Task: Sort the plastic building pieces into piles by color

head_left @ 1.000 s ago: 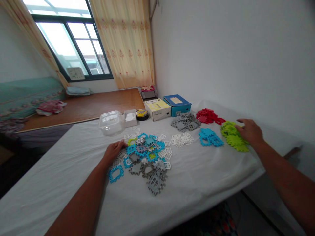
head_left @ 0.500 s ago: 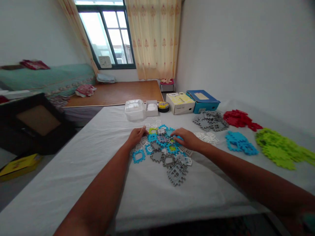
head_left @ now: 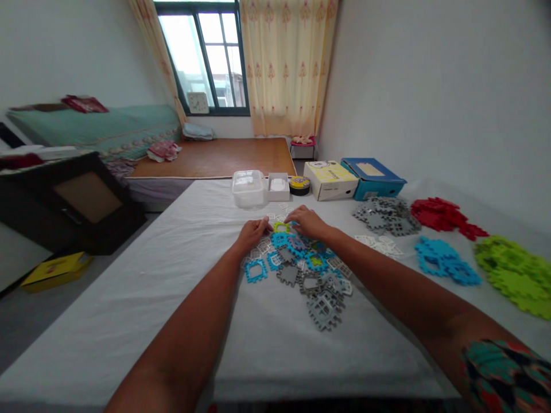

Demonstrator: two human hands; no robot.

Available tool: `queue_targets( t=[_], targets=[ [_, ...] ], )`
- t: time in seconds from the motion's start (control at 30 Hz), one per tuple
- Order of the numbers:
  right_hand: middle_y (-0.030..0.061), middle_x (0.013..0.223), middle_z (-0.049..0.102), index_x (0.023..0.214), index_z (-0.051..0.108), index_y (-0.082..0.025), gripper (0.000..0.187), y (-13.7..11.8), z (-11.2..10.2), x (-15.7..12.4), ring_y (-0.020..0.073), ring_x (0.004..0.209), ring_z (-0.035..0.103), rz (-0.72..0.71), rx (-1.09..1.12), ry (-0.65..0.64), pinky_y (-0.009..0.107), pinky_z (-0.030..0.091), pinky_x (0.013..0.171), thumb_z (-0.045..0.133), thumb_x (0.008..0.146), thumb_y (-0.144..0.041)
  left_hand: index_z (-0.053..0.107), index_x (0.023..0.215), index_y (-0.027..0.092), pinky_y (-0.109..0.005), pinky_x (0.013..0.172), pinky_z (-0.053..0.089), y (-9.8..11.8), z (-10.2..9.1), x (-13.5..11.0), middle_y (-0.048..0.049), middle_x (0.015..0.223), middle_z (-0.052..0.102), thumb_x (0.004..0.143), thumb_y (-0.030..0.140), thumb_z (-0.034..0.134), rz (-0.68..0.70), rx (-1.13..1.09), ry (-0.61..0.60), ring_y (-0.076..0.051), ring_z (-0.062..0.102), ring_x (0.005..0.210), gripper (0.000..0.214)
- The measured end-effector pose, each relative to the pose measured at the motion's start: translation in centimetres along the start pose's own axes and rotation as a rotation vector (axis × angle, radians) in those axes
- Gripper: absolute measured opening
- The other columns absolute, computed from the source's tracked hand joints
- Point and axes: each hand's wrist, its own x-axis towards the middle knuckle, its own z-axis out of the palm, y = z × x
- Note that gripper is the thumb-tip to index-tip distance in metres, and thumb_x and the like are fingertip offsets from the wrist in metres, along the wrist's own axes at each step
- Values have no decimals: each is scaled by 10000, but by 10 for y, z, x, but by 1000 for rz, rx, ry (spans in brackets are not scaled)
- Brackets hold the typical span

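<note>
A mixed pile of toothed plastic building panels lies on the sheet-covered table before me. Close to me in the pile are grey panels (head_left: 326, 310), with a blue square frame (head_left: 255, 271) at its left edge. My left hand (head_left: 253, 234) rests at the pile's far left, fingertips drawn together beside a lime-green frame (head_left: 282, 228); anything between them is too small to make out. Over the pile's far side reaches my right hand (head_left: 307, 222), palm down, with fingers bent and slightly apart above blue panels. Its fingers partly cover the pieces beneath.
Sorted grey (head_left: 385, 215), red (head_left: 443, 217), blue (head_left: 445, 261) and lime-green panels (head_left: 514, 275) lie to the right, near small white window pieces (head_left: 379, 245). Along the back stand a clear plastic tub (head_left: 248, 189), a yellow-white box (head_left: 330, 180) and a blue box (head_left: 374, 179).
My right hand has moved from the pile's right side to its far edge, nearer my left hand. The left hand stays beside the lime-green frame. The whole view has shifted slightly.
</note>
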Motion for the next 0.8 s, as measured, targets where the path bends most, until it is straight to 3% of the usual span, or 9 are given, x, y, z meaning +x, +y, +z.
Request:
queue_targets(
  t=[0.13, 0.33, 0.43, 0.57, 0.63, 0.7, 0.8],
  targets=[
    [64, 1267, 634, 1032, 731, -255, 253, -8, 6, 5, 296, 1171, 484, -122, -2, -67, 467, 427, 916, 592, 843, -160, 743, 753, 134, -282, 658, 482, 0, 0, 0, -76, 664, 702, 888, 651, 358, 13, -11, -6, -176, 634, 644, 658],
    [97, 1243, 639, 924, 709, -195, 132, -2, 5, -5, 270, 1182, 491, -145, 108, 35, 460, 413, 950, 609, 841, -169, 737, 745, 137, -294, 677, 489, 2, 0, -1, -79, 665, 701, 876, 667, 370, 5, -4, 5, -185, 633, 658, 658],
    [100, 1166, 677, 904, 695, -163, 141, 5, -1, -18, 228, 1121, 559, -64, 291, 104, 405, 406, 978, 558, 870, -171, 733, 739, 135, -294, 666, 484, 5, -1, -2, -83, 674, 702, 865, 685, 373, -3, -14, -3, -185, 627, 652, 669],
    [63, 976, 725, 868, 693, -134, 259, 15, -9, -41, 194, 899, 643, 159, 487, 60, 301, 481, 809, 457, 922, -224, 730, 744, 138, -297, 674, 484, 7, -4, -2, -79, 679, 703, 845, 705, 399, -14, -14, -6, -188, 629, 662, 663],
    [71, 991, 722, 869, 693, -123, 263, 20, -12, -54, 191, 889, 646, 243, 501, 92, 291, 482, 790, 453, 920, -218, 728, 741, 139, -300, 678, 486, 7, -5, -2, -79, 689, 707, 829, 717, 418, -25, -13, 0, -192, 633, 668, 662],
    [84, 1036, 715, 902, 694, -124, 234, 25, -15, -67, 192, 938, 642, 257, 487, 155, 297, 471, 833, 472, 909, -196, 729, 738, 142, -304, 680, 489, 8, -6, -1, -80, 698, 712, 810, 735, 429, -35, -11, 1, -196, 636, 672, 669],
    [73, 1045, 718, 993, 700, -159, 207, 29, -19, -85, 185, 963, 639, 163, 470, 173, 301, 463, 853, 522, 897, -203, 730, 730, 147, -309, 683, 492, 11, -7, -2, -81, 700, 714, 790, 754, 435, -41, 6, 6, -205, 639, 680, 678]
  ],
)
